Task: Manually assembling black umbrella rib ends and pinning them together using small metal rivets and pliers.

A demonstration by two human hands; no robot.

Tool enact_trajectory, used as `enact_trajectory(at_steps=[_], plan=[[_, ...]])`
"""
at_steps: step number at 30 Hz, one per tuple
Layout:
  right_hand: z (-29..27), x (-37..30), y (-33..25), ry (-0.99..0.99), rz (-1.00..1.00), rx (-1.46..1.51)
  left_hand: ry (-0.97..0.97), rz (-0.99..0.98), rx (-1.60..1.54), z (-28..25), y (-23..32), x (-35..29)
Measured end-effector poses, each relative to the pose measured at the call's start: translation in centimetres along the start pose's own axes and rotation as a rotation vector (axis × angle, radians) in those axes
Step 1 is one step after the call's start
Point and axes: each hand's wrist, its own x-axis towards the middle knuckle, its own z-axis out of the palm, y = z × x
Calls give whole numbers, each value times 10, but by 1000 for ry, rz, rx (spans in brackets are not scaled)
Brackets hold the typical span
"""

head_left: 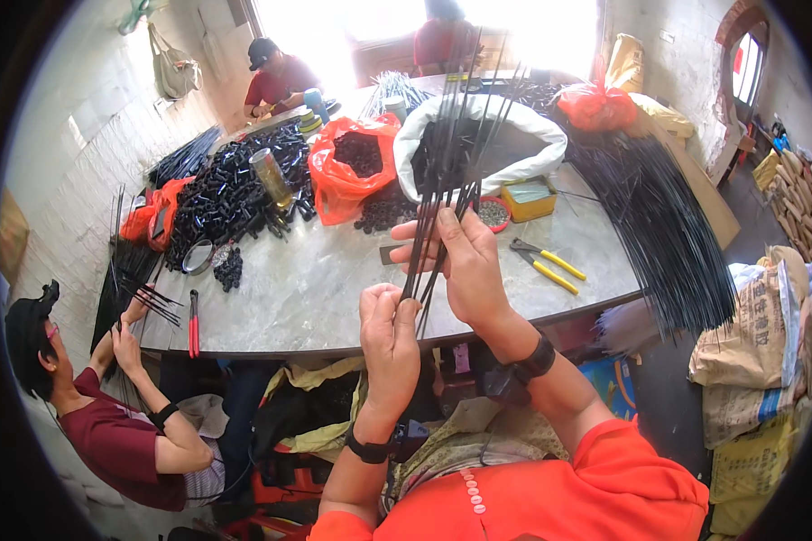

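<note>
A loose bundle of long thin black rods (433,194) stands nearly upright before me, its tops fanning out toward the window. My left hand (390,338) is closed round the lower ends, thumb pressed against the fingers. Higher up, my right hand (467,266) grips the rods between its thumb and the fingers behind them. Past the bundle is a white sack (537,149) with its rim rolled down and dark contents inside. Yellow-handled pliers (550,266) lie on the table right of my right hand, near a red-rimmed dish (493,214) of small metal bits.
On the grey table (280,302) are a heap of short black tubes (235,185), a red plastic bag (356,167) of dark pieces, and red-handled pliers (194,325). Long black rods (663,216) overhang the right edge. A co-worker (122,406) handles rods at left; others sit at the far side.
</note>
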Motion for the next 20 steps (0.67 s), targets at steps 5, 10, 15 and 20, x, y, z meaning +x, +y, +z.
enact_trajectory(at_steps=[5, 10, 15, 20], plan=[[6, 8, 7, 11, 20, -5, -147, -435, -593, 4, 4, -2], [5, 10, 12, 5, 16, 12, -151, -449, -742, 12, -4, -5], [-5, 12, 11, -43, -22, -58, -182, -450, -738, 16, -7, -7], [-15, 8, 3, -45, 0, -100, -279, -511, -759, 18, 3, -4]])
